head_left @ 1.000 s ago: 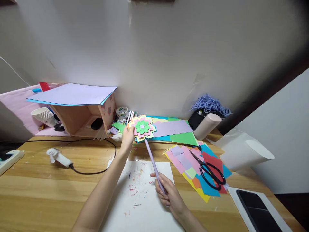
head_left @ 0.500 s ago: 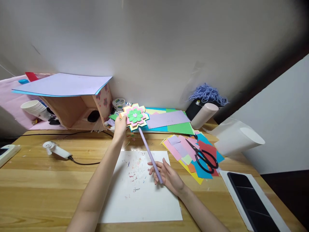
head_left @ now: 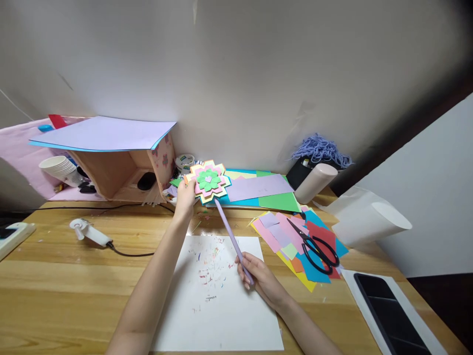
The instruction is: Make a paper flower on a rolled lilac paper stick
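A layered paper flower (head_left: 209, 180) in yellow, pink and green, with a small lilac heart at its centre, is held up over the far side of the table. My left hand (head_left: 185, 195) pinches its left edge. From beneath the flower a rolled purple paper stem (head_left: 229, 231) slants down toward me. Its lower end rests in my right hand (head_left: 256, 277), thumb and fingers closed round it. Below both lies a white sheet (head_left: 221, 315) marked with coloured strokes.
Black scissors (head_left: 318, 251) lie on loose coloured paper pieces (head_left: 264, 229) at right. A phone (head_left: 388, 310) is at the right edge. A white glue gun (head_left: 90, 231) with a cord sits left. Behind stand a pink box (head_left: 162, 160), paper cups (head_left: 59, 167) and a black yarn holder (head_left: 301, 170).
My right hand has closed its fingers round the lower part of the stem; they were loosely spread beside it before. The view has shifted slightly. My left hand keeps its pinch on the flower.
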Tool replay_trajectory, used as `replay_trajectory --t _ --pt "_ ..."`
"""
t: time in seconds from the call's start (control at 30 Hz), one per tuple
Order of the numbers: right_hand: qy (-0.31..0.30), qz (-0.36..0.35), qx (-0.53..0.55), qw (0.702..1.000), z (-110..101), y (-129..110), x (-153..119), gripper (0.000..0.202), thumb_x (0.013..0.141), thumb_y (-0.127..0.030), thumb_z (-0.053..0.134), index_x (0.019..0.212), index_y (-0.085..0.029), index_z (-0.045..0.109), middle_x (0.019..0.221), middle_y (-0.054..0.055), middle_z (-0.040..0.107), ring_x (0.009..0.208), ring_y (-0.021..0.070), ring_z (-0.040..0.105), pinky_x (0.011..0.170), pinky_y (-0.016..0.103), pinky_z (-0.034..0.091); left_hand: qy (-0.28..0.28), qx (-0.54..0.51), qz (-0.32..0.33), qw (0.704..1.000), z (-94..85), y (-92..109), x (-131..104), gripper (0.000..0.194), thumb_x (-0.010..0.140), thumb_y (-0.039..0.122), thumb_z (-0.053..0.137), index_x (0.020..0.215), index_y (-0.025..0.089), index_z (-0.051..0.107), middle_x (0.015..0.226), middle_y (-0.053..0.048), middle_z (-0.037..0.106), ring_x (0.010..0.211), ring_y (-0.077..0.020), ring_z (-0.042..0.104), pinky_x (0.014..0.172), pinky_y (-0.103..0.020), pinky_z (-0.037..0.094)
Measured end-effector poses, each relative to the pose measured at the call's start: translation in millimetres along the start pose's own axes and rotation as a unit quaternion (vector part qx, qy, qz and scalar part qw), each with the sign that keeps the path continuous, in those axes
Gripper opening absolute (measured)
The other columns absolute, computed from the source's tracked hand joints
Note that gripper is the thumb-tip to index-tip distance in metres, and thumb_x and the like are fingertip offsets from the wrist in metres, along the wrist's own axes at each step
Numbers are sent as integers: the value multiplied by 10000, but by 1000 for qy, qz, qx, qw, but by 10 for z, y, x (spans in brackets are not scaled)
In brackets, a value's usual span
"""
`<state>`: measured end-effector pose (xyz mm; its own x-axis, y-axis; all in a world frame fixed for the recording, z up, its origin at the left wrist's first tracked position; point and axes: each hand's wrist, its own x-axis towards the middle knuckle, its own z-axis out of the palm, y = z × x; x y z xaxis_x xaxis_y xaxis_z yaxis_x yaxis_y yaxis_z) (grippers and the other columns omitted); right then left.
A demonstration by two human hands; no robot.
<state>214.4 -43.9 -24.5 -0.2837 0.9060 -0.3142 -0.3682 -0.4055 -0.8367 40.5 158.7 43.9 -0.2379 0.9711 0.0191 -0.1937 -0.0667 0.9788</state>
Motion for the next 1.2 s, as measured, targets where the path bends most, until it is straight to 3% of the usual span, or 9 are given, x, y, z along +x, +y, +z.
replay_trajectory --t 0.13,0.3,0.63,1.07,1.2 --pt "-1 26 -7 1000 14 36 -2 340 794 -506 521 826 -169 488 578 -61 376 449 39 195 407 169 141 -42 -6 8 999 23 14 -43 236 679 292 514 835 132 588 805 -50 637 712 -166 578 678 -276 456" --pt "18 24 -41 999 4 126 -4 387 793 -568 479 800 -183 431 590 -80 230 469 42 105 420 177 56 -37 -6 11 999 29 80 -101 237 686 291 512 852 138 582 861 -58 637 763 -176 575 698 -275 447" --pt "79 -8 -117 990 -2 242 11 404 818 -594 399 821 -191 425 626 -64 230 483 53 138 411 193 68 -15 21 10 1000 39 186 -191 223 718 304 508 862 143 565 856 -44 622 778 -167 564 722 -269 432" --pt "80 -8 -104 991 24 213 -2 371 841 -552 404 826 -183 434 619 -66 229 479 45 133 412 186 65 -17 23 14 999 35 185 -187 230 723 304 509 876 141 561 857 -49 615 800 -176 560 726 -270 428" --pt "54 -8 -89 995 48 189 -6 328 871 -507 377 845 -188 449 576 -80 224 440 37 111 387 175 61 -20 28 15 999 31 171 -186 233 728 314 508 872 139 563 864 -47 613 801 -171 560 741 -276 426"
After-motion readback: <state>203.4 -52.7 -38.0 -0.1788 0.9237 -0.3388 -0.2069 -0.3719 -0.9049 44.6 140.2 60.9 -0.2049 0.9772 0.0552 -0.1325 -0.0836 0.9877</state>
